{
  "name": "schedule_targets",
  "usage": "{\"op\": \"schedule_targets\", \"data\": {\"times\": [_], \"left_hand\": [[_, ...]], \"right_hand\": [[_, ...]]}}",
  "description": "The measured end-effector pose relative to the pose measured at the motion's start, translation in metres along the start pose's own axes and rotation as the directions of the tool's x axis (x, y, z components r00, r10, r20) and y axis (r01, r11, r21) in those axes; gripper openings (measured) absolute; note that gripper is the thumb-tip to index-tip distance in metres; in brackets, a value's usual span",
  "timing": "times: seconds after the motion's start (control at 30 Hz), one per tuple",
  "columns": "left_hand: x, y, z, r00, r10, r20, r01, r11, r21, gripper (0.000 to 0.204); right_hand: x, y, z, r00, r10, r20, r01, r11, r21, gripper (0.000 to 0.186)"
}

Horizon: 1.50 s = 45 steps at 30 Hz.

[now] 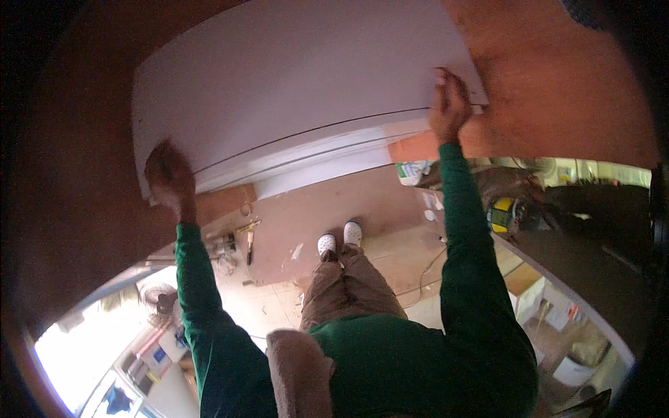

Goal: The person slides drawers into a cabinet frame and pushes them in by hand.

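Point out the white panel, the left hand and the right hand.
white panel [293, 70], head view, middle of its flat face
left hand [168, 177], head view, back of the hand
right hand [449, 104], head view, back of the hand

Large white flat panel [293, 83] — pressed against the reddish-brown wall [557, 90], gripped at both lower corners.

Reddish-brown wall [571, 90] ahead. Plywood floor [362, 202] littered with scraps and a hammer [249, 240]. Dark workbench [578, 258] at right. Bright daylight enters lower left [77, 348].
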State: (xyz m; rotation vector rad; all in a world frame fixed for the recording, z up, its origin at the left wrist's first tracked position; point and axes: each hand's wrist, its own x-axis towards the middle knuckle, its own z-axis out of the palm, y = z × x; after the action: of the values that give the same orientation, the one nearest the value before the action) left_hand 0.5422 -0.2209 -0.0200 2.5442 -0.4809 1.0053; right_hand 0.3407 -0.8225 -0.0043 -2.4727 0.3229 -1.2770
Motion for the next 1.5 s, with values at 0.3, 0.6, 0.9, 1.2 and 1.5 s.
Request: {"op": "schedule_targets", "data": {"times": [0.3,0.6,0.9,1.2,1.5], "left_hand": [[-0.008,-0.037,0.044,0.994,0.083,-0.07,-0.102,0.94,-0.327,0.026],[0.005,0.0,0.009,0.993,0.118,0.028,-0.109,0.97,-0.219,0.029],[-0.008,0.046,-0.062,0.992,0.125,0.031,-0.116,0.973,-0.198,0.032],[-0.459,0.049,-0.2,0.754,0.088,0.65,0.133,0.95,-0.283,0.042],[-0.596,-0.032,-0.232,0.321,0.303,0.898,0.041,0.942,-0.332,0.028]], "right_hand": [[0.007,-0.005,0.001,0.995,-0.036,-0.088,0.04,0.999,0.035,0.022],[0.001,-0.014,-0.018,0.998,0.05,-0.034,-0.052,0.996,-0.07,0.017],[-0.207,-0.11,-0.105,0.94,0.142,0.309,-0.174,0.982,0.079,0.039],[-0.774,-0.237,-0.457,0.094,0.675,0.732,-0.764,0.52,-0.382,0.022],[-0.738,-0.251,-0.451,0.106,0.923,0.369,-0.981,0.157,-0.11,0.04]]}}
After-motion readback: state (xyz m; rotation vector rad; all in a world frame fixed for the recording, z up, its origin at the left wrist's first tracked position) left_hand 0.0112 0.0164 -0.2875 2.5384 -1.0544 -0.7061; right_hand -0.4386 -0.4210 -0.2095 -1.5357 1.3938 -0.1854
